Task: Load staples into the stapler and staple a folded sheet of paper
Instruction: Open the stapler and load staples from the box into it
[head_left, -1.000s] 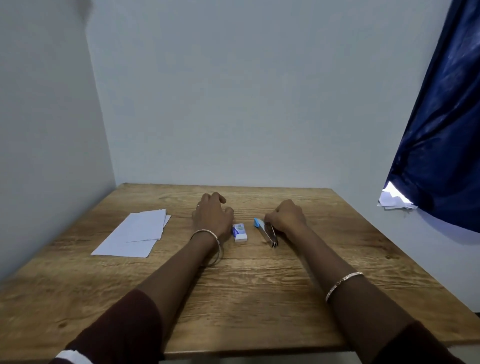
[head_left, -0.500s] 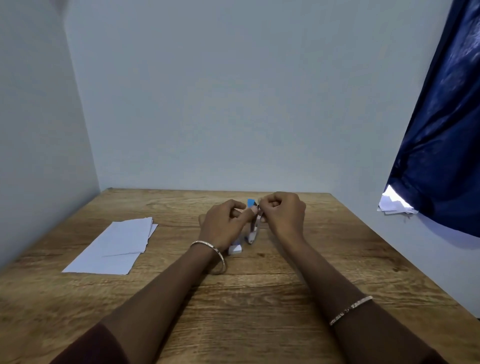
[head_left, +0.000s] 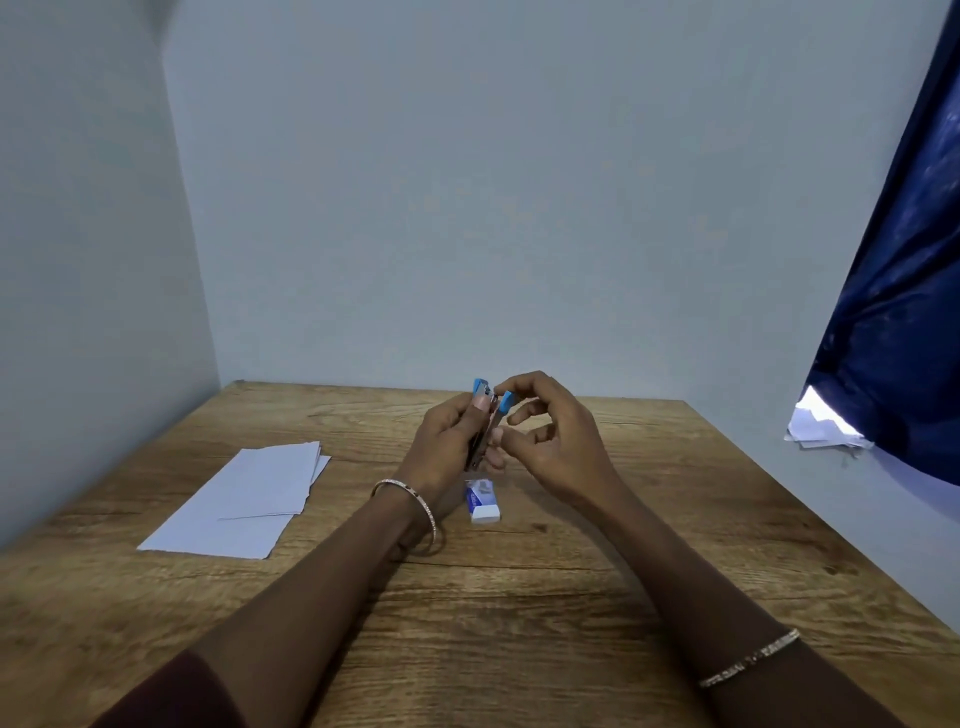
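Fingers (head_left: 470, 415) of the left hand (head_left: 441, 447) clench the stapler (head_left: 485, 421) upright above the staple box (head_left: 483, 500); right hand (head_left: 550, 441) fingertips pinch its blue tip (small, stiff, probably slippery metal; best held by its sides).

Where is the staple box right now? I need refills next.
In the head view, the staple box lies on the wooden table, centre, just below the raised stapler, right of the left wrist.

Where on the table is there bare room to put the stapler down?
Bare wood lies right of the staple box out to the table's right edge, and along the far edge behind both hands. The near strip holds only the forearms. It is crowded around the box under the stapler; papers fill the left.
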